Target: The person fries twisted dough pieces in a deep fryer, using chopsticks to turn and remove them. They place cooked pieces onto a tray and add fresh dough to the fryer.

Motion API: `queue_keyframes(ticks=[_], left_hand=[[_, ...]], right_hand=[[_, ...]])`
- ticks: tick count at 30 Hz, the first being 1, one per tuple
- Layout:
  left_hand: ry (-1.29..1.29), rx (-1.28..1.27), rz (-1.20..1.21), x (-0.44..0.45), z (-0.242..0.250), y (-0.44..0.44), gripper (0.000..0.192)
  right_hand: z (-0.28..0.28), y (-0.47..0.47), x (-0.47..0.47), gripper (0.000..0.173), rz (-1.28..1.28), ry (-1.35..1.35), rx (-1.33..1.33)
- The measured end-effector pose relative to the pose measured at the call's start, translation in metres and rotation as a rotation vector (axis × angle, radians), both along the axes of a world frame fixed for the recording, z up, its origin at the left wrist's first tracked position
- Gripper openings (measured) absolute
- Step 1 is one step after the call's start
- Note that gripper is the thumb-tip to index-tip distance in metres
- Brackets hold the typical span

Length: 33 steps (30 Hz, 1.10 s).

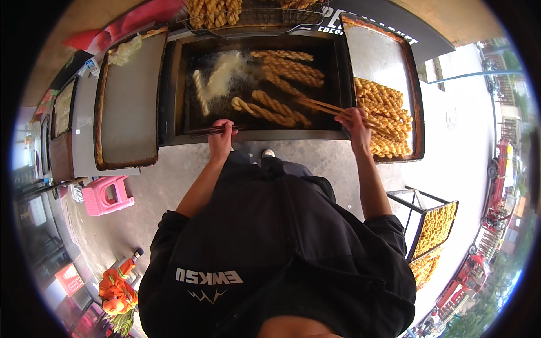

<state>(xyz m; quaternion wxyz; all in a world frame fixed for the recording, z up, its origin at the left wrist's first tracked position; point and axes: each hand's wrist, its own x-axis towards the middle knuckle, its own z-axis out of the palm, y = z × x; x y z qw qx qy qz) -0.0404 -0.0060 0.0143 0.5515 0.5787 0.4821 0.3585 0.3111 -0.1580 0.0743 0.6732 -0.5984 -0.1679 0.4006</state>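
My right hand (357, 126) grips a pair of long wooden chopsticks (319, 104). Their tips reach into the deep fryer (258, 136), by the end of a browned dough twist (279, 80). At the fryer's front edge my left hand (221, 137) is closed around thin dark sticks (203, 132), which look like chopsticks. Several golden-brown twists (277, 109) float in the dark oil at the centre and right. Toward the left, pale dough twists (200, 93) lie amid white foam (224, 74).
Fried twists (382, 118) are piled on the right metal tray (376, 50). A left tray (131, 105) has a pale crumpled lump (125, 50) at its far corner. Behind the fryer, a wire basket (270, 19) holds more twists. A pink stool (107, 195) and a person in orange (116, 289) are at left.
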Motion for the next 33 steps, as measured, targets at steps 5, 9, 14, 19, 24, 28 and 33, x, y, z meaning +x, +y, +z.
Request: queue_keyframes(ticks=[5,9,14,19,24,28,33], left_hand=[[-0.016,0.005,-0.042,0.000,-0.004,-0.001,0.019],[-0.020,-0.026,0.023,-0.002,-0.002,0.001,0.017],[-0.039,0.023,0.147,0.002,0.013,0.001,0.016],[-0.103,0.078,0.130,0.007,0.035,0.008,0.018],[-0.084,0.086,0.118,0.003,0.038,0.015,0.017],[-0.010,0.061,0.082,0.008,0.025,0.014,0.015],[0.022,0.028,-0.009,0.035,0.010,0.013,0.014]], right_hand=[[-0.013,0.007,-0.017,0.022,-0.012,-0.012,-0.041],[-0.001,0.000,0.001,0.022,-0.130,-0.035,-0.033],[0.010,-0.008,-0.024,0.022,0.150,0.022,-0.029],[-0.006,0.001,-0.038,0.022,0.208,-0.060,-0.085],[0.006,-0.018,0.004,0.023,0.034,-0.003,-0.154],[0.024,-0.026,0.009,0.023,0.038,-0.001,-0.097],[0.029,0.003,0.012,0.029,-0.031,-0.103,0.008]])
